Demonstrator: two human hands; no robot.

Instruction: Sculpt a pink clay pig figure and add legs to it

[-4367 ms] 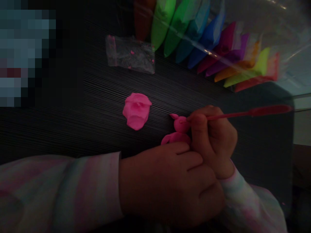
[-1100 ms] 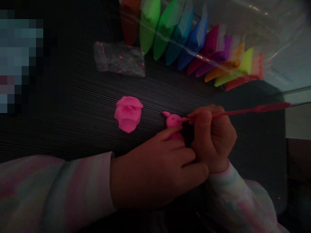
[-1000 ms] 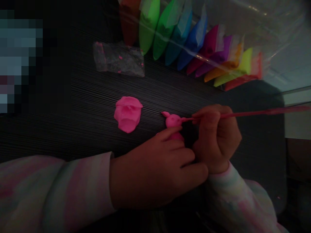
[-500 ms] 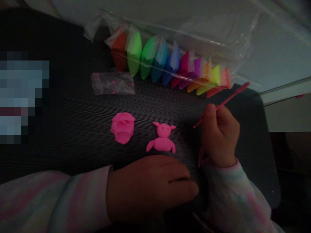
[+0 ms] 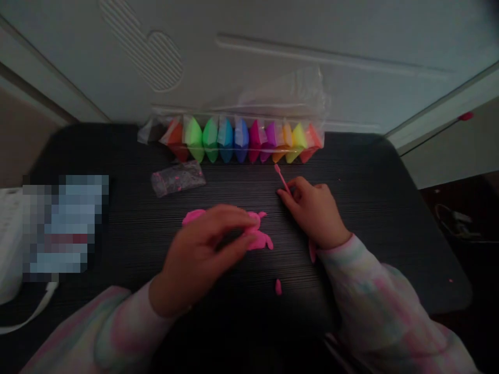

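While the pink figure [image 5: 260, 240] is lying on the dark tabletop [image 5: 378, 218], the left hand [image 5: 187, 259] is covering its left portion. The fingers of the left hand are standing partly open, thumb and forefinger spaced apart, their tips overlapping the figure; whether they are touching it cannot be told. One ear and one arm are showing at the figure's right side.

To the right of the figure, the right hand [image 5: 317, 213] is gripping a slender pink tool [image 5: 283, 179]. Its fingers are pinching the shaft, and the wider end is pointing away from the person. Farther right of the figure, a part-hidden pink item [image 5: 312, 251] is lying by the right wrist.

Nearer the person than the figure and slightly to its right, a small pink piece [image 5: 278, 286] is resting. Left of the figure, a pink lump [image 5: 194, 215] is showing partly behind the left hand.

Beyond the figure and to its left, a small clear bag [image 5: 178, 178] is lying flat, carrying pink specks. Farther beyond the figure, a row of coloured packets [image 5: 241, 140] is standing inside a clear wrapper [image 5: 284, 93]. Well left of the figure, a pixelated rectangular item [image 5: 72, 223] is lying beside a white block [image 5: 10, 244].
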